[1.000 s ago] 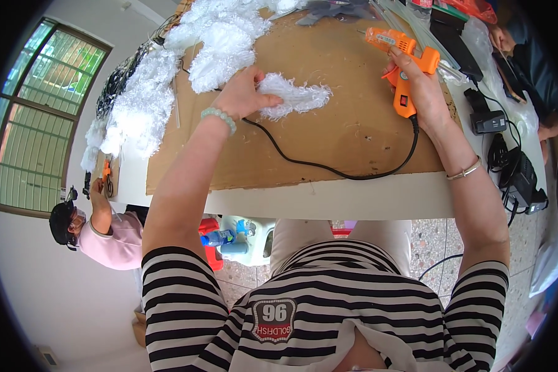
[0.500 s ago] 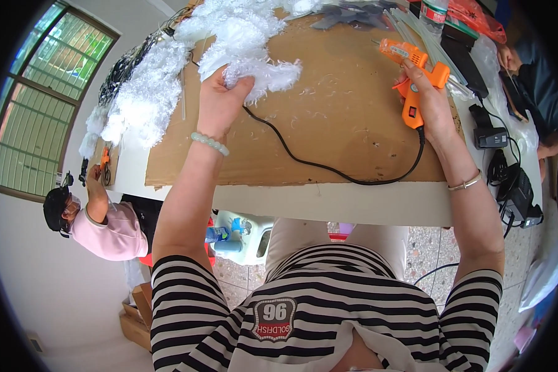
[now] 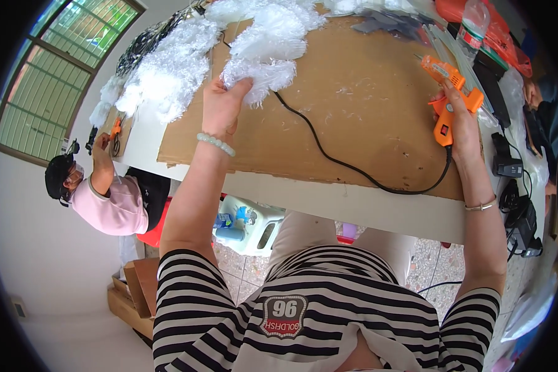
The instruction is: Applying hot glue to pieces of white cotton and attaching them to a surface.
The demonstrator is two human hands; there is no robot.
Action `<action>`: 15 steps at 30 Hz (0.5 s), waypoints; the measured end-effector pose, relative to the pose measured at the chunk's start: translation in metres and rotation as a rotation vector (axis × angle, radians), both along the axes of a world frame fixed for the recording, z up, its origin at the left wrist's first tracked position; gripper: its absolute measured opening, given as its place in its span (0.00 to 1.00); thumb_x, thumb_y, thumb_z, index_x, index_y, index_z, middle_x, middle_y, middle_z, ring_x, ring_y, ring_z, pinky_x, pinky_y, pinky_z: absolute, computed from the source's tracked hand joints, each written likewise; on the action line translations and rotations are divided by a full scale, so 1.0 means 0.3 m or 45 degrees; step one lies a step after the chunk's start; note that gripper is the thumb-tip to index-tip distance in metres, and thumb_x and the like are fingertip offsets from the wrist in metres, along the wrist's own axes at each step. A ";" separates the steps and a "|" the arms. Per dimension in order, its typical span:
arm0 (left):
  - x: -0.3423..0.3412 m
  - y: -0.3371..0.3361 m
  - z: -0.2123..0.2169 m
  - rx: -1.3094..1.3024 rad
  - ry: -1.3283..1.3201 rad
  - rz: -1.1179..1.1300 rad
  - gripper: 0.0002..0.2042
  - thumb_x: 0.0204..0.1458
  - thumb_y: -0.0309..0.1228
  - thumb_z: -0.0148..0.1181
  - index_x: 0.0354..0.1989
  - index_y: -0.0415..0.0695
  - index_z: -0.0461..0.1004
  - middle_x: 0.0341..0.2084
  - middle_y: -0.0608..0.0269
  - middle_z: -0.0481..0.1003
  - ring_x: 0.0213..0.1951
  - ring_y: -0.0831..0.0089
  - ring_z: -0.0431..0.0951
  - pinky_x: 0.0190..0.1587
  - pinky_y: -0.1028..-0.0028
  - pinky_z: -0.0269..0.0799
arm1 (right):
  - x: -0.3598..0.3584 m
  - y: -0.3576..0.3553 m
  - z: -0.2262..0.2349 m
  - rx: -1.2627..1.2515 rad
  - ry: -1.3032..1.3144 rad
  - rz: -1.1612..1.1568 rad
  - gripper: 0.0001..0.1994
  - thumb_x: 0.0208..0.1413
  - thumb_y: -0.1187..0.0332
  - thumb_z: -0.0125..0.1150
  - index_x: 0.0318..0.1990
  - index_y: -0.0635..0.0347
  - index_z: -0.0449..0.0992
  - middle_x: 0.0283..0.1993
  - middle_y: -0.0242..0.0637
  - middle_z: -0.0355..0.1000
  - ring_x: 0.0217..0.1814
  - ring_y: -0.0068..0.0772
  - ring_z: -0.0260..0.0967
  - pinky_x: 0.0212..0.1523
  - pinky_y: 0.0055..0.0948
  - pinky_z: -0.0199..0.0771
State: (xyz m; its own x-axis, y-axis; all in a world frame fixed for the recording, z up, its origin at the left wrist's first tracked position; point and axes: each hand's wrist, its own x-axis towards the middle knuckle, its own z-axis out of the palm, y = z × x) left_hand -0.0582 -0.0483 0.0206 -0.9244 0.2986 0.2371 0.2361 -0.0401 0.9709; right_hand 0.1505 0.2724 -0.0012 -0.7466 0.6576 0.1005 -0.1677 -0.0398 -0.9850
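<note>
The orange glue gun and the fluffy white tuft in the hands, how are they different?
The orange plastic glue gun is hard and bright, while the fluffy white tuft is soft and pale. The glue gun trails a black cord; the tuft has none. The right hand grips the glue gun, the left hand the tuft. Both are over the brown cardboard sheet.

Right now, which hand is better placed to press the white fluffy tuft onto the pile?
Left. The left hand already grips the white fluffy tuft beside the pile; the right hand is busy holding the orange glue gun.

Fluffy tuft (image 3: 258,75) left on cardboard sheet (image 3: 353,111), glue gun (image 3: 451,99) right, cord (image 3: 353,170) between
</note>
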 end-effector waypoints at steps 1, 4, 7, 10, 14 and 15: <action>-0.002 -0.013 0.000 0.001 0.009 0.022 0.09 0.47 0.20 0.59 0.39 0.37 0.75 0.33 0.62 0.77 0.33 0.78 0.74 0.36 0.78 0.69 | -0.001 0.012 -0.007 0.012 0.008 -0.010 0.17 0.60 0.57 0.50 0.49 0.59 0.71 0.34 0.27 0.69 0.33 0.19 0.65 0.32 0.21 0.65; -0.011 -0.061 0.004 0.077 -0.104 0.149 0.14 0.46 0.20 0.58 0.43 0.37 0.72 0.35 0.61 0.76 0.34 0.75 0.75 0.35 0.75 0.72 | 0.005 0.017 -0.012 0.016 0.015 -0.018 0.18 0.60 0.56 0.49 0.49 0.59 0.71 0.33 0.27 0.69 0.30 0.19 0.63 0.31 0.19 0.63; -0.039 -0.131 0.012 0.147 -0.290 0.424 0.17 0.47 0.18 0.56 0.47 0.37 0.65 0.38 0.58 0.73 0.37 0.67 0.76 0.34 0.70 0.74 | 0.016 0.026 -0.015 -0.041 0.038 -0.027 0.14 0.59 0.59 0.53 0.44 0.58 0.72 0.31 0.28 0.70 0.32 0.19 0.66 0.32 0.20 0.64; -0.151 -0.271 0.007 0.198 -0.293 0.498 0.22 0.46 0.17 0.57 0.51 0.38 0.61 0.41 0.55 0.71 0.40 0.62 0.75 0.33 0.66 0.75 | 0.007 0.023 -0.018 0.030 -0.049 -0.075 0.20 0.60 0.53 0.49 0.48 0.60 0.71 0.31 0.28 0.69 0.27 0.20 0.63 0.30 0.19 0.62; -0.318 -0.408 0.056 0.434 -0.076 0.804 0.23 0.44 0.15 0.58 0.50 0.38 0.60 0.39 0.52 0.71 0.36 0.59 0.76 0.28 0.65 0.78 | 0.003 0.017 -0.016 0.035 -0.077 -0.073 0.19 0.60 0.53 0.49 0.47 0.61 0.72 0.31 0.29 0.69 0.26 0.20 0.63 0.28 0.19 0.62; -0.358 -0.440 0.076 0.534 -0.062 0.780 0.26 0.43 0.14 0.58 0.52 0.37 0.58 0.39 0.49 0.71 0.35 0.58 0.76 0.28 0.64 0.79 | 0.002 0.019 -0.019 0.044 -0.066 -0.057 0.19 0.60 0.54 0.49 0.46 0.61 0.72 0.30 0.29 0.69 0.26 0.20 0.63 0.28 0.19 0.62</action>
State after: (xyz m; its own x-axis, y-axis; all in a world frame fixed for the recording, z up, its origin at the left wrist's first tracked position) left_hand -0.1656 -0.1802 0.0435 -0.9088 -0.3800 0.1726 0.2923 -0.2845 0.9130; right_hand 0.1510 0.2782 -0.0071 -0.7213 0.6873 0.0859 -0.1174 0.0008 -0.9931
